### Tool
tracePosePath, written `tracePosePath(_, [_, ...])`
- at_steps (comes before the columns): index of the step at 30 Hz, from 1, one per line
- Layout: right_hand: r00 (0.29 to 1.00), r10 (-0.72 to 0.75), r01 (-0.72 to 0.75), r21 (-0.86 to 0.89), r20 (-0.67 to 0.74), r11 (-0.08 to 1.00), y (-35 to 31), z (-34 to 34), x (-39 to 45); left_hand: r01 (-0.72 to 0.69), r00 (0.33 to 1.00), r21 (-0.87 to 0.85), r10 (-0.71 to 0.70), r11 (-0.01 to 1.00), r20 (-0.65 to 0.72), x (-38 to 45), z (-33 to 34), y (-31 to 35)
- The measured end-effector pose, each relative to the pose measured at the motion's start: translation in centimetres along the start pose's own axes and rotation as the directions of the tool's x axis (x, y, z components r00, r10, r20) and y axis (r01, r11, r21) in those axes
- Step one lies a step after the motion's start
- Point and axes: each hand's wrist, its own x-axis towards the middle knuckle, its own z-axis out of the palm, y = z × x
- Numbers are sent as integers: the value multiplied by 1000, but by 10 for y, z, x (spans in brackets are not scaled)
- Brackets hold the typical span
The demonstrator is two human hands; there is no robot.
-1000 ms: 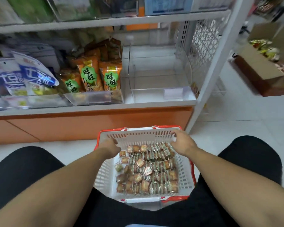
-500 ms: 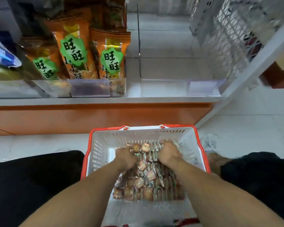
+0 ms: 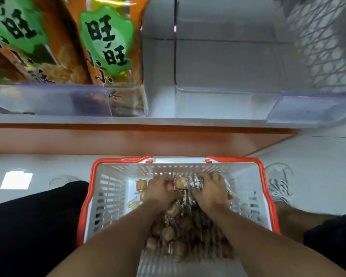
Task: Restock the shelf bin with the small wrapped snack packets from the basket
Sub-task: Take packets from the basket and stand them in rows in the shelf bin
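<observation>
Clutching snack packets (image 3: 181, 182), both hands' grip (image 3: 160, 188) (image 3: 210, 191) (orange bags (image 3: 108, 48) beside bin (image 3: 224, 100)).

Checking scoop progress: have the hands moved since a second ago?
Yes. Both the left hand and right hand left the basket far rim and dropped into the snack packets.

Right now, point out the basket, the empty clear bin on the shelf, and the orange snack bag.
basket (image 3: 267, 193), head view, red right rim.
clear bin (image 3: 214, 100), head view, transparent front wall.
orange snack bag (image 3: 108, 43), head view, green label.
</observation>
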Motion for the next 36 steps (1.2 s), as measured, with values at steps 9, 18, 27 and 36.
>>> tracePosePath(9, [981,-119,136,-111,150,984,-12,14,0,-45,998,-30,46,999,43,4,21,6])
tracePosePath(18, [975,-143,168,-144,170,975,-22,10,4,26,990,-158,-4,987,137,5,9,13])
tracePosePath(27, [923,-302,325,-65,237,944,-43,-67,-25,199,976,-527,-118,826,184,-33,-22,32])
tracePosePath(36, [783,-245,345,-70,572,936,-106,-254,-83,115,870,-334,68,935,489,-98,-134,113])
